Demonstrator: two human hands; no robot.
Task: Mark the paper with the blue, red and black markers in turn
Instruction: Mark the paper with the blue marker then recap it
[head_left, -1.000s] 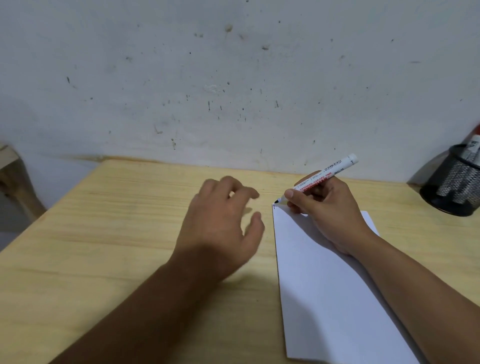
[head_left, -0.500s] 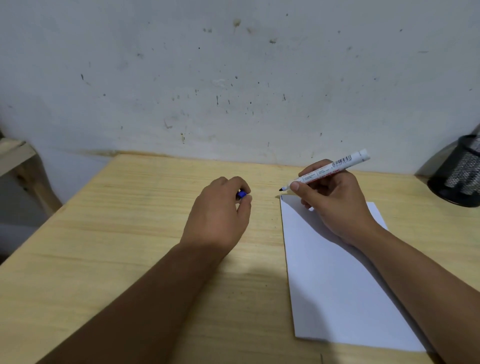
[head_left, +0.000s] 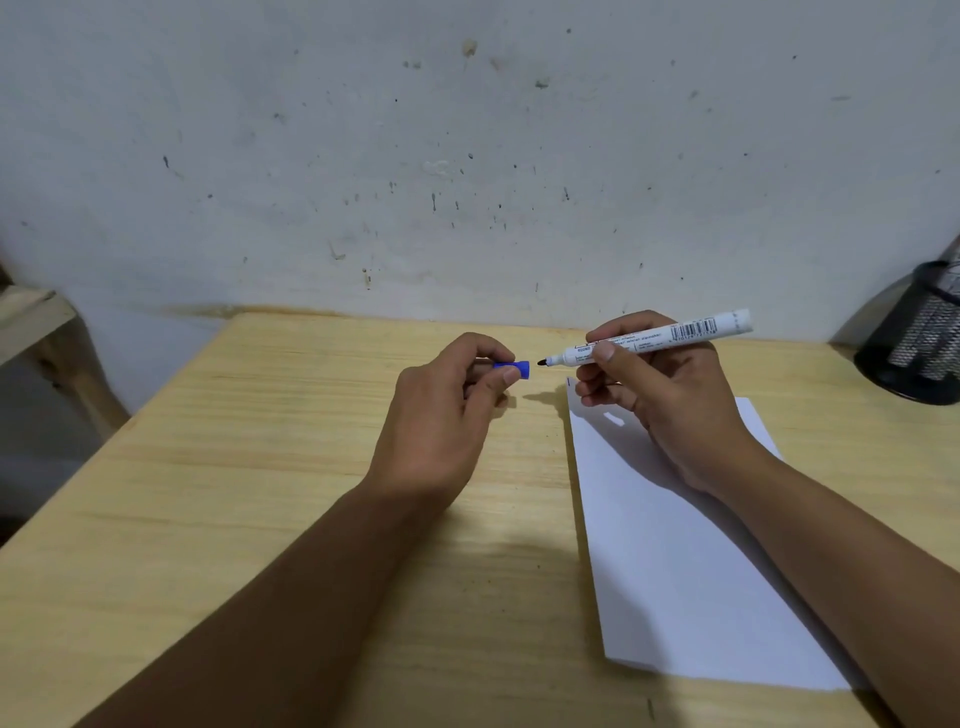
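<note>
My right hand (head_left: 670, 400) grips a white-barrelled marker (head_left: 654, 343), uncapped, held level above the table with its dark tip pointing left. My left hand (head_left: 447, 415) pinches a small blue cap (head_left: 514, 370) between thumb and fingers, its open end facing the marker tip a short gap away. A white sheet of paper (head_left: 675, 561) lies on the wooden table (head_left: 260, 493) under my right forearm. A tiny blue mark (head_left: 568, 382) shows at its far left corner.
A black mesh pen holder (head_left: 919, 343) with more markers stands at the table's far right against the stained white wall. A wooden ledge (head_left: 31, 317) sits off the table's left side.
My left hand picked up the blue cap from the table and raised it toward the marker tip. My right hand lifted the marker off the paper's corner and levelled it.
</note>
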